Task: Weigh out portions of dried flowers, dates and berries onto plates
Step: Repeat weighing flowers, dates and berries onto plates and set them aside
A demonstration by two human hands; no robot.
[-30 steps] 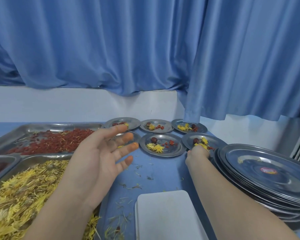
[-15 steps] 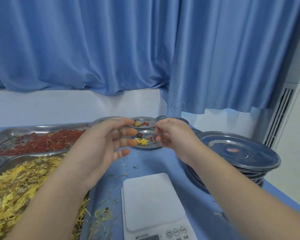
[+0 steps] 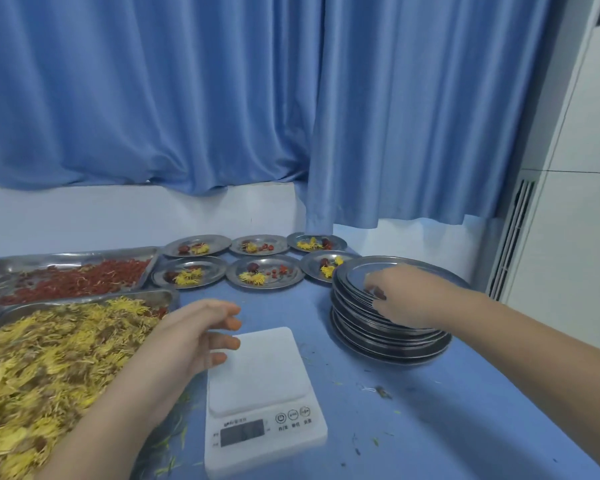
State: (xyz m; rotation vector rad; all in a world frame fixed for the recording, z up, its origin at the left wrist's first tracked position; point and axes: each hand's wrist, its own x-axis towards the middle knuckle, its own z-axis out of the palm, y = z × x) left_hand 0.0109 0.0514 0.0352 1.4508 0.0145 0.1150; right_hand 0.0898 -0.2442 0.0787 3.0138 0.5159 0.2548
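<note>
Right hand (image 3: pixel 406 296), seen half a second earlier raised in front of the filled plates beside the other hand, now lies across the stack of empty plates (image 3: pixel 395 344) at the right of the table. Its fingers curl over the near left rim of the top plate (image 3: pixel 413 263) and appear to pinch that edge. A small dark red spot shows at the fingertips; whether it is a berry or a date cannot be told. Left hand (image 3: pixel 194 337) has dropped from chest height to hover over the left edge of the scale (image 3: pixel 260 382), with fingers loosely spread and nothing held.

Six filled plates (image 3: pixel 300 271) stand in two rows at the back, each carrying flowers and red fruit. The scale platform is bare and its display is too blurred to read. Dried flowers (image 3: pixel 49 358) fill the near tray at left; berries (image 3: pixel 84 280) fill the tray behind it.

Interpretation: the sixth portion appears to be set down, and a new cycle is starting. The likely next step is to lift one plate free of the stack and place it on the scale. The nested rims may cling, so two plates could come up together.
</note>
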